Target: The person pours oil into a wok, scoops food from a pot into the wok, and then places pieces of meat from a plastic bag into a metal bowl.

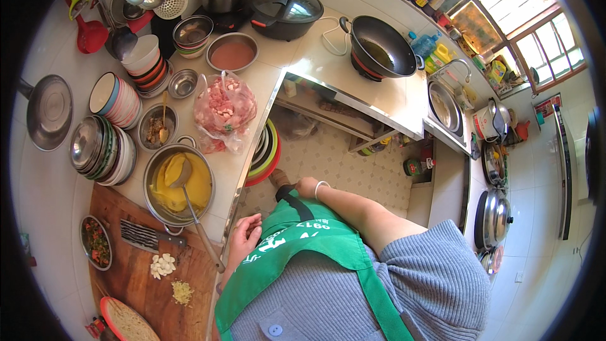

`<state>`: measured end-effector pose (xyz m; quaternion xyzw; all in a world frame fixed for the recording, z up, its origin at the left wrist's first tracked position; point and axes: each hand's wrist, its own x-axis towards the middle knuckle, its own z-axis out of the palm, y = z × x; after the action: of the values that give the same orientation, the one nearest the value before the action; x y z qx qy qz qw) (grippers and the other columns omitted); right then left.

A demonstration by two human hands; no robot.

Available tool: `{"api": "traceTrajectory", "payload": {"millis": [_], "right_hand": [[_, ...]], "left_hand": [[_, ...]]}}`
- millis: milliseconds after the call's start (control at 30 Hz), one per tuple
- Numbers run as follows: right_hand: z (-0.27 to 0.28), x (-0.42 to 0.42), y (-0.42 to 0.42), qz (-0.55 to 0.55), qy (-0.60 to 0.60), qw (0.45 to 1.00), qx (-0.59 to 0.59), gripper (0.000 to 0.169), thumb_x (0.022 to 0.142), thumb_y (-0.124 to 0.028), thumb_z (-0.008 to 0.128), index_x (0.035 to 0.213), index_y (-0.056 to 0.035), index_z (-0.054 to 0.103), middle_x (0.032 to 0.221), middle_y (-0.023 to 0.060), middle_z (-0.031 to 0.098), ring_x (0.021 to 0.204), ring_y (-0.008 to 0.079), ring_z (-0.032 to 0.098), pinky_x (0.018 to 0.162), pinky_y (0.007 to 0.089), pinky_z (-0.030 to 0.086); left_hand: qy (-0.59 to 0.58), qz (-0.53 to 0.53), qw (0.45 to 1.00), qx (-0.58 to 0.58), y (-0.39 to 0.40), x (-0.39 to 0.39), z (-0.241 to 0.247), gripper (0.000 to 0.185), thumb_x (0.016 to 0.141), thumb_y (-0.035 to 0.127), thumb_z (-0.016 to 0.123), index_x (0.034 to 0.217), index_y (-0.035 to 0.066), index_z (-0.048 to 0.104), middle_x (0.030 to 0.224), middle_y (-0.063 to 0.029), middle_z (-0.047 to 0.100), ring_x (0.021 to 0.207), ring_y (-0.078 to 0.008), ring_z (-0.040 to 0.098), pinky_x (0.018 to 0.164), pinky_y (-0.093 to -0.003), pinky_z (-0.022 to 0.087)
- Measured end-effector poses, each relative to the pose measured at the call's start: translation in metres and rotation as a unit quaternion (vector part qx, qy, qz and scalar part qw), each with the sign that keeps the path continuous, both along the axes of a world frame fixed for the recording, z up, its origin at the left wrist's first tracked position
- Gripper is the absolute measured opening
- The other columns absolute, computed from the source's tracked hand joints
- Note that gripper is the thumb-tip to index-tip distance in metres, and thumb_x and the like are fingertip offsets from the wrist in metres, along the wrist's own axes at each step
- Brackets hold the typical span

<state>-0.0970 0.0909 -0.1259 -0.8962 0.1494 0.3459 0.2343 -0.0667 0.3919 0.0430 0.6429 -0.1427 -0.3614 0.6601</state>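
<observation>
My left hand (244, 237) is beside the green apron (307, 241), near the counter edge, its fingers loosely curled with nothing in them. My right hand (307, 187), with a bangle at the wrist, rests at the apron's lower part; whether it grips the cloth is hidden. Left of my left hand, a steel pot (150, 189) holds yellow batter-like liquid and a ladle (196, 215). Beyond it lies a plastic bag of cut raw meat (225, 106). On the wooden cutting board (137, 289) are a cleaver (138, 235), white slices that look like garlic (162, 265) and a chopped pale heap (182, 292).
A black wok (383, 49) stands on a burner at the back, right of a lidded electric pan (286, 14). Stacked bowls (113, 99) line the left wall, with a bowl of reddish liquid (232, 52) behind the meat. The sink (445, 104) is at right.
</observation>
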Motion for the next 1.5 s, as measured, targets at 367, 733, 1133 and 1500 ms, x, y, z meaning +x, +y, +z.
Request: {"api": "traceTrajectory", "payload": {"millis": [367, 733, 1133, 1500], "right_hand": [[-0.002, 0.0, 0.0, -0.021, 0.012, 1.0, -0.003, 0.03, 0.073, -0.023, 0.054, 0.097, -0.0096, 0.065, 0.097, 0.0158, 0.062, 0.092, 0.0326, 0.059, 0.084, 0.037, 0.045], [0.005, -0.003, -0.002, -0.04, 0.015, 0.999, 0.002, 0.031, 0.073, -0.023, 0.054, 0.1, -0.0108, 0.065, 0.099, 0.015, 0.062, 0.093, 0.0314, 0.059, 0.085, 0.0367, 0.045], [0.008, -0.011, -0.005, -0.056, 0.011, 0.998, 0.015, 0.033, 0.07, -0.022, 0.056, 0.1, -0.0119, 0.065, 0.101, 0.0144, 0.062, 0.095, 0.0306, 0.058, 0.087, 0.0361, 0.044], [0.002, -0.014, -0.006, -0.035, 0.004, 0.999, 0.01, 0.031, 0.072, -0.023, 0.055, 0.099, -0.0108, 0.065, 0.1, 0.0141, 0.062, 0.094, 0.0312, 0.058, 0.086, 0.0366, 0.044]], "left_hand": [[-0.002, 0.001, 1.0, -0.001, 0.0, -0.002, -0.003, 0.032, 0.087, 0.01, 0.052, 0.116, -0.002, 0.049, 0.108, -0.0077, 0.049, 0.1, -0.0148, 0.051, 0.09, -0.0268, 0.039], [-0.018, 0.006, 1.0, -0.009, -0.004, -0.003, 0.0, 0.029, 0.085, 0.004, 0.052, 0.114, -0.001, 0.051, 0.105, -0.0064, 0.049, 0.096, -0.0136, 0.053, 0.083, -0.0236, 0.042], [-0.018, -0.001, 1.0, 0.001, -0.009, -0.005, 0.005, 0.029, 0.085, 0.004, 0.052, 0.113, -0.001, 0.051, 0.105, -0.0069, 0.05, 0.096, -0.014, 0.054, 0.084, -0.024, 0.042], [-0.025, -0.003, 1.0, -0.006, -0.009, -0.006, 0.002, 0.028, 0.085, 0.003, 0.052, 0.113, -0.001, 0.051, 0.105, -0.0063, 0.051, 0.096, -0.0134, 0.054, 0.084, -0.0238, 0.043]]}}
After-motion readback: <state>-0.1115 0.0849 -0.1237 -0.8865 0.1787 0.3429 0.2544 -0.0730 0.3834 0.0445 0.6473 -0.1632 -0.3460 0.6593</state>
